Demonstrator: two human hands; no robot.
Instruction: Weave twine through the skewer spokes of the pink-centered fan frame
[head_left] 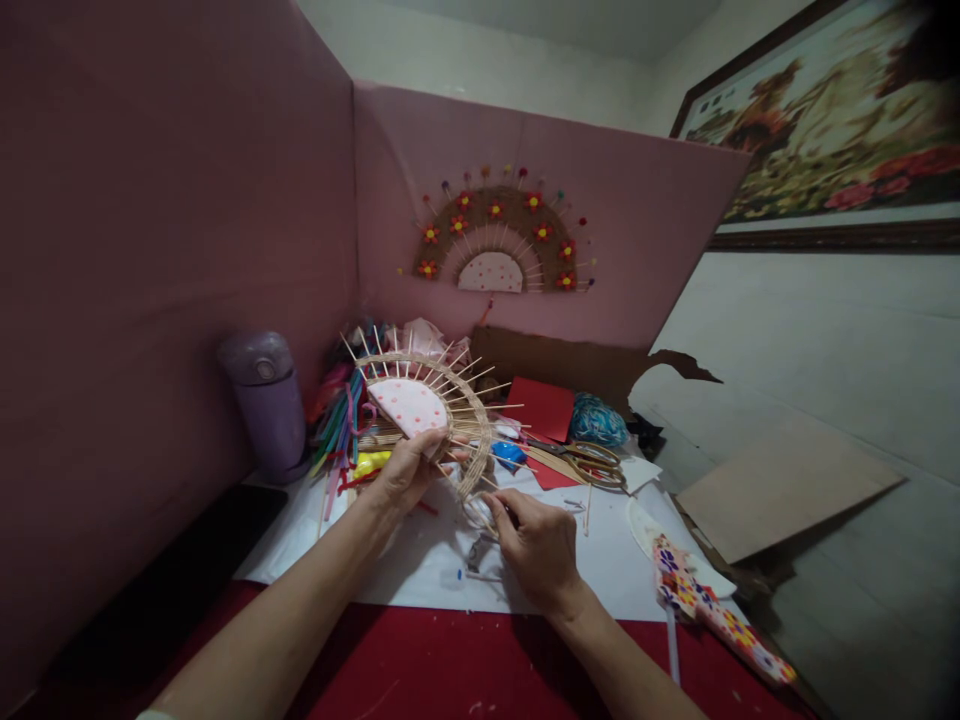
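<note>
My left hand [415, 468] is closed on the lower corner of a half-round stick fan [409, 405], whose centre is white cloth with red dots. Thin wooden sticks radiate from that centre, and a band of brown twine [478, 410] is woven through them in an arc. At the band's lower right end, my right hand [536, 540] pinches a loose strand of the twine between thumb and fingers. The fan is tilted and held above the white sheet [420, 590]. My fingers partly hide the fan's lower edge.
A purple bottle [266, 405] stands at the left, beside colourful pipe cleaners [341, 430]. Scissors [592, 462], red card [538, 408] and blue yarn [598, 420] lie behind my right hand. A finished flowered fan [495, 215] hangs on the pink partition [637, 210]. Flower-patterned pieces [720, 610] lie right.
</note>
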